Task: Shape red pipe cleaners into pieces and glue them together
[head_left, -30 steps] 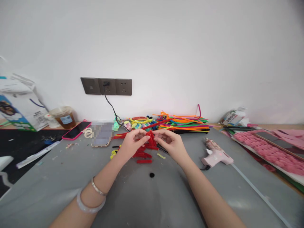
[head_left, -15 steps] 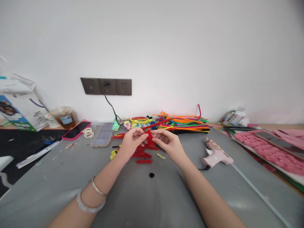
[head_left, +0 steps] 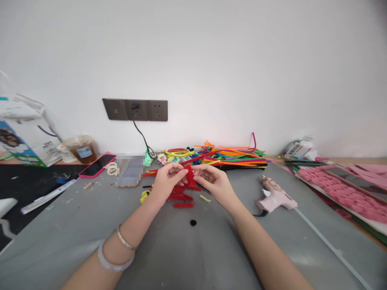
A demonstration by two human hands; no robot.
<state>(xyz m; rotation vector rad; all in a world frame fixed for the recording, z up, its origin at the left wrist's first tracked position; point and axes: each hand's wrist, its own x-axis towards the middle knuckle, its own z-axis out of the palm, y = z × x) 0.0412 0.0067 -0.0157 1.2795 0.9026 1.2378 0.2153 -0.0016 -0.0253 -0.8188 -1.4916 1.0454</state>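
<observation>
My left hand (head_left: 167,183) and my right hand (head_left: 213,182) meet over the middle of the grey mat (head_left: 187,245), both pinching a bent red pipe-cleaner piece (head_left: 190,176) between the fingertips. Under them lie several short folded red pipe-cleaner bits (head_left: 181,198), with a small yellow snippet (head_left: 205,198) to the right and a yellow scrap (head_left: 144,195) to the left. Two bracelets sit on my left wrist (head_left: 121,249).
A pile of coloured pipe cleaners (head_left: 229,156) lies behind my hands. A pink glue gun (head_left: 274,196) rests to the right, pink foam sheets (head_left: 344,189) beyond it. To the left are two phones (head_left: 97,165), a drink cup (head_left: 81,148) and a box (head_left: 26,137). Wall sockets (head_left: 136,109) have a cable plugged in.
The red piece between my fingers has turned slightly and my hands have shifted a little leftward. Everything else stays put.
</observation>
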